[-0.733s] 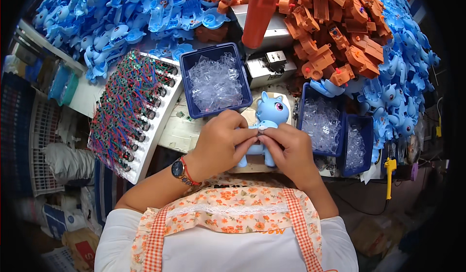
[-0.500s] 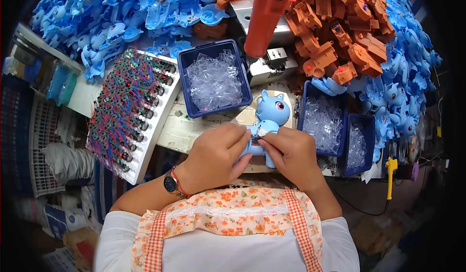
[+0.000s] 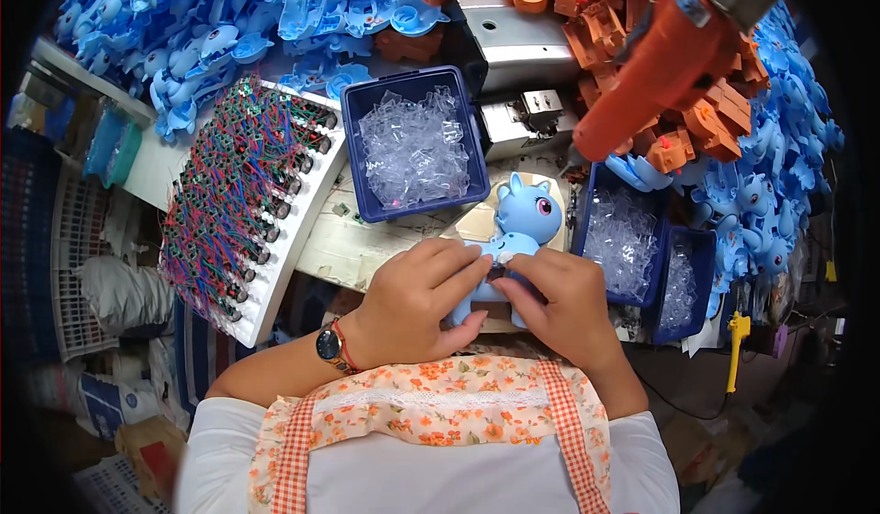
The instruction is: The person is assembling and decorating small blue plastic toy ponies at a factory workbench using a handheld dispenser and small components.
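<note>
A light blue toy pony (image 3: 529, 213) with a large printed eye lies in front of me, its head pointing away. My left hand (image 3: 417, 289) rests on the rear of its body, fingertips pressed to the shell and thumb along the lower side. My right hand (image 3: 568, 308) pinches with thumb and forefinger at the middle of the body. Between the two hands a small whitish piece (image 3: 502, 257) shows at the shell, with a dark part just below it. What exactly sits in the right fingertips is hidden. Under the toy lies a pale holding block (image 3: 474, 223).
A blue bin (image 3: 353, 161) of clear plastic pieces stands beyond my left hand; two smaller bins (image 3: 653, 276) are at right. A white tray (image 3: 298, 248) bears wired circuit boards. An orange-red power screwdriver (image 3: 642, 74) hangs over orange housings (image 3: 710, 129). Blue shells (image 3: 211, 37) are heaped behind.
The hanging screwdriver has swung to the right and tilted. Both hands and the toy sit slightly further right in the picture, and the hands now cover more of the toy's middle.
</note>
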`<action>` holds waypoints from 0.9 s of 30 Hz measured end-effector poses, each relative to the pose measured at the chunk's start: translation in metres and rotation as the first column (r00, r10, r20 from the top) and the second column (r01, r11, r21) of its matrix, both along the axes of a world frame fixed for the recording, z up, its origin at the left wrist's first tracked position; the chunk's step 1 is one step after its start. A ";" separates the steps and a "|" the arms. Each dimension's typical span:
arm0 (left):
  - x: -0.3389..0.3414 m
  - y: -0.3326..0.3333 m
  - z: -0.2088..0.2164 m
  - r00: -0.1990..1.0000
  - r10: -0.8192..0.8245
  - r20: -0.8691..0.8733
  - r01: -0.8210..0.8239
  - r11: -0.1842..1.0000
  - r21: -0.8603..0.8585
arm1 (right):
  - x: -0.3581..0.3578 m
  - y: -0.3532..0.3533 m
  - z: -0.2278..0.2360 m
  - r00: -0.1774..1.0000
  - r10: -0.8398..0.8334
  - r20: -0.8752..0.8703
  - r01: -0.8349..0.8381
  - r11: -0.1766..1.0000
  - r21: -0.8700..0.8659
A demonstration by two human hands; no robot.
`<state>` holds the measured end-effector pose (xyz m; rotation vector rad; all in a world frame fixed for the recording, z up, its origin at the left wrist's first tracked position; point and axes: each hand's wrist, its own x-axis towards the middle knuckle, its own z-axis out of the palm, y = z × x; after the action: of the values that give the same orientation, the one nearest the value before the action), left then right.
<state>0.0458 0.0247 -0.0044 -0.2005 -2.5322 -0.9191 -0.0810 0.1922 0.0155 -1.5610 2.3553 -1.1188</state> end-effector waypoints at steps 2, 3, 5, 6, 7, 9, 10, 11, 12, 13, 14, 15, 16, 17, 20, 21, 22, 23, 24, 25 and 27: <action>-0.001 -0.003 -0.001 1.000 -0.013 0.013 0.013 1.000 0.003 | 0.000 0.001 0.000 1.000 0.021 -0.018 -0.020 0.999 0.026; -0.002 -0.004 -0.001 0.999 -0.030 0.022 0.030 1.000 0.006 | 0.002 0.002 0.003 1.000 0.021 -0.011 -0.021 0.999 0.029; -0.003 -0.003 0.002 0.998 -0.033 0.044 0.035 0.998 -0.057 | 0.009 0.002 0.009 0.974 0.066 -0.219 -0.028 0.985 0.170; -0.003 -0.002 0.004 0.998 -0.036 0.059 0.043 0.991 -0.125 | 0.011 0.000 0.008 0.967 0.055 -0.250 -0.014 0.987 0.162; -0.003 0.000 0.006 0.997 -0.038 0.066 0.046 0.992 -0.119 | 0.014 0.000 0.008 0.969 0.055 -0.243 -0.014 0.986 0.167; -0.004 0.004 0.011 0.997 -0.040 0.073 0.060 0.956 -0.288 | 0.018 -0.001 0.009 0.947 0.099 -0.304 -0.010 0.959 0.282; -0.004 0.005 0.011 0.997 -0.044 0.071 0.062 0.956 -0.286 | 0.019 0.000 0.009 0.947 0.097 -0.306 -0.006 0.959 0.284; -0.005 0.006 0.011 0.997 -0.046 0.069 0.065 0.948 -0.312 | 0.021 0.001 0.009 0.948 0.078 -0.307 0.010 0.962 0.273; -0.005 0.007 0.011 0.997 -0.049 0.064 0.068 0.939 -0.338 | 0.022 0.002 0.009 0.949 0.057 -0.312 0.027 0.965 0.261; -0.004 0.010 0.009 0.997 -0.054 0.054 0.069 0.939 -0.337 | 0.022 0.003 0.009 0.945 0.053 -0.322 0.035 0.965 0.261; -0.003 0.011 0.005 0.999 -0.027 0.028 0.036 0.927 -0.373 | 0.019 0.003 0.008 0.965 0.033 -0.260 0.023 0.978 0.208; -0.005 0.012 0.002 1.000 0.003 0.002 -0.001 0.913 -0.409 | 0.013 0.003 0.005 0.980 0.021 -0.198 0.009 0.989 0.150; -0.006 0.015 -0.002 1.000 0.003 -0.019 -0.011 0.911 -0.412 | 0.005 0.007 -0.004 0.993 0.046 -0.111 -0.041 0.998 0.048; -0.007 0.016 -0.007 0.998 0.055 0.012 -0.043 0.877 -0.479 | -0.005 0.005 -0.018 0.991 0.068 -0.119 -0.064 0.997 0.038; -0.009 0.025 0.000 0.992 0.115 0.041 -0.074 0.830 -0.553 | -0.010 0.024 -0.014 0.680 -0.104 0.726 0.158 0.987 -0.006; -0.008 0.026 0.003 0.986 0.147 0.082 -0.073 0.813 -0.577 | -0.010 0.029 -0.012 0.689 -0.092 0.719 0.143 0.990 -0.011; -0.006 0.030 0.004 0.983 0.166 0.073 -0.094 0.809 -0.580 | -0.011 0.033 -0.010 0.661 -0.049 0.749 0.197 0.974 -0.111; -0.005 0.032 0.005 0.980 0.188 0.059 -0.122 0.814 -0.567 | -0.011 0.036 -0.008 0.636 0.003 0.772 0.257 0.942 -0.215; -0.004 0.029 0.006 0.976 0.212 0.045 -0.151 0.817 -0.556 | -0.009 0.037 -0.008 0.658 -0.023 0.753 0.333 0.906 -0.264; -0.005 0.024 0.006 0.972 0.231 0.030 -0.173 0.804 -0.569 | -0.011 0.040 -0.004 0.712 -0.063 0.699 0.348 0.896 -0.274; -0.005 0.011 0.002 0.972 0.208 -0.108 -0.233 0.905 -0.356 | -0.013 0.049 -0.004 0.728 -0.065 0.683 0.374 0.872 -0.316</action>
<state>0.0409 0.0354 -0.0025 -0.0511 -2.5765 -0.3406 -0.0943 0.2408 0.0115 -0.7219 1.8924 -1.9706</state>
